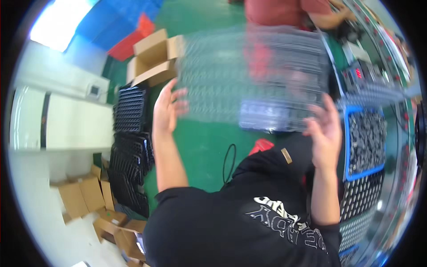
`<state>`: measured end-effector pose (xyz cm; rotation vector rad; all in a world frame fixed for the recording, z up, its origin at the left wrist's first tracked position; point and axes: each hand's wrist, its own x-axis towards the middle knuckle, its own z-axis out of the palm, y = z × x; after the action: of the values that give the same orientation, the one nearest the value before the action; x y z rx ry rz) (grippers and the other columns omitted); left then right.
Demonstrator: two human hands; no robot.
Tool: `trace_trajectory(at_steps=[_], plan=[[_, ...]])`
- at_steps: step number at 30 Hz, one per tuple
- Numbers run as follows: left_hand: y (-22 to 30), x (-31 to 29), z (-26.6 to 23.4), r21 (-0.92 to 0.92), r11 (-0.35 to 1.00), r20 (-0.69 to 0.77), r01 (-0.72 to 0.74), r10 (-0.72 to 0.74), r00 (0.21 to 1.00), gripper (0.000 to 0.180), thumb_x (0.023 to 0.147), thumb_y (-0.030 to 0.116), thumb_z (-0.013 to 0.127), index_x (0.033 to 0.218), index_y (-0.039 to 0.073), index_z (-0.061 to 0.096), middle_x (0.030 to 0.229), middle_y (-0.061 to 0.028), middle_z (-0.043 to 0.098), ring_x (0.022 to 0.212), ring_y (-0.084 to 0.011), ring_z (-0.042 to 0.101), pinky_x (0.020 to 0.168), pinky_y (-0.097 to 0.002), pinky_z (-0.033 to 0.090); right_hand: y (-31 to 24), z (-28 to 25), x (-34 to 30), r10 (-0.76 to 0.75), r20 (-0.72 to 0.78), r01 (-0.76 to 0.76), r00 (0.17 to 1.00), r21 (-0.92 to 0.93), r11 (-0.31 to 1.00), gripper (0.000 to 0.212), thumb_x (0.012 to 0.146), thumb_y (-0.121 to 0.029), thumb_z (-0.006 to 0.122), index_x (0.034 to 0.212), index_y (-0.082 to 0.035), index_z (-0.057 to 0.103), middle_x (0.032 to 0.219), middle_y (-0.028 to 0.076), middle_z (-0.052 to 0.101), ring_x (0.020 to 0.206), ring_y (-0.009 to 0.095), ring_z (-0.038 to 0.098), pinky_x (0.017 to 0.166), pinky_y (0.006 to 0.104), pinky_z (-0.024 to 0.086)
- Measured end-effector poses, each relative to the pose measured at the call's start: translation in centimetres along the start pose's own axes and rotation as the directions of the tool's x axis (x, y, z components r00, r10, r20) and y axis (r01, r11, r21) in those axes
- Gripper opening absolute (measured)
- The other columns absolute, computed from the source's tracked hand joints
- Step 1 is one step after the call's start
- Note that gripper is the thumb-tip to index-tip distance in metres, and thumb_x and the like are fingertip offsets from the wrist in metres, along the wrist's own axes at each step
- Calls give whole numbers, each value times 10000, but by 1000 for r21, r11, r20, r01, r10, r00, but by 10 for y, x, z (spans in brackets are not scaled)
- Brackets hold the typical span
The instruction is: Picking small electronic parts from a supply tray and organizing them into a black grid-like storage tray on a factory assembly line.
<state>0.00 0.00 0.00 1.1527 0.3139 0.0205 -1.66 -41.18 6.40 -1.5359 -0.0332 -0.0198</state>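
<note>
A wide clear plastic tray (213,75) with rows of moulded pockets is raised in front of me, smeared by motion. My left hand (168,109) is at its left edge with the fingers curled toward it. At the lower right corner my right hand (324,129) grips the edge, thumb and fingers bent and partly blurred. Through and below the tray shows a bluish see-through stack of trays (264,115), whose exact make-up I cannot tell.
Black trays (129,109) are stacked on the left beside an open cardboard box (153,58). To the right, a blue-rimmed bin (347,147) of small dark parts stands by the workbench. A person in a red shirt (278,11) works ahead. More cartons (82,196) lie lower left.
</note>
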Motion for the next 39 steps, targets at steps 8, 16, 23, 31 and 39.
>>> trace_trajectory(at_steps=[8, 16, 23, 31, 39], plan=[[-195, 43, -84, 423, 723, -369, 546, -413, 833, 416, 1055, 302, 574, 1383, 46, 585, 753, 73, 561, 525, -34, 432, 444, -201, 318, 145, -29, 12, 436, 135, -269, 890, -615, 741, 622, 886, -194, 754, 1422, 25, 525, 1266, 217, 637, 984, 310, 686, 930, 408, 535], [-374, 105, -71, 315, 715, -419, 624, -485, 767, 495, 1032, 184, 592, 1509, 152, 463, 930, -26, 657, 600, -98, 537, 498, -250, 442, 170, -83, 25, 30, 11, 1, 999, -947, 321, 285, 804, -149, 762, 1080, -81, 732, 1158, 105, 709, 1197, 320, 607, 1137, 505, 381], [-477, 200, 5, 362, 733, -305, 576, -491, 816, 556, 1035, 130, 565, 1562, 205, 402, 943, -55, 662, 667, -103, 548, 534, -276, 467, 176, -78, 58, 84, -14, -39, 996, -950, 310, 160, 743, -125, 750, 902, -129, 748, 998, 23, 750, 1100, 270, 649, 1089, 495, 408], [-576, 236, -8, 514, 631, -410, 581, -414, 813, 559, 1018, 103, 582, 1552, 179, 432, 945, -55, 682, 767, -124, 614, 699, -305, 514, 180, -81, 68, 124, -9, -49, 992, -943, 329, 160, 702, -94, 716, 851, -147, 744, 962, -5, 750, 1068, 263, 658, 1077, 499, 404], [-591, 221, 38, 840, 248, -455, 482, -163, 876, 609, 953, 165, 651, 1529, 191, 457, 1215, -169, 646, 1064, -303, 641, 923, -411, 522, 191, -87, 71, 151, -10, -53, 988, -959, 280, 114, 703, -123, 726, 808, -165, 738, 927, -29, 742, 1037, 227, 662, 1080, 464, 393]])
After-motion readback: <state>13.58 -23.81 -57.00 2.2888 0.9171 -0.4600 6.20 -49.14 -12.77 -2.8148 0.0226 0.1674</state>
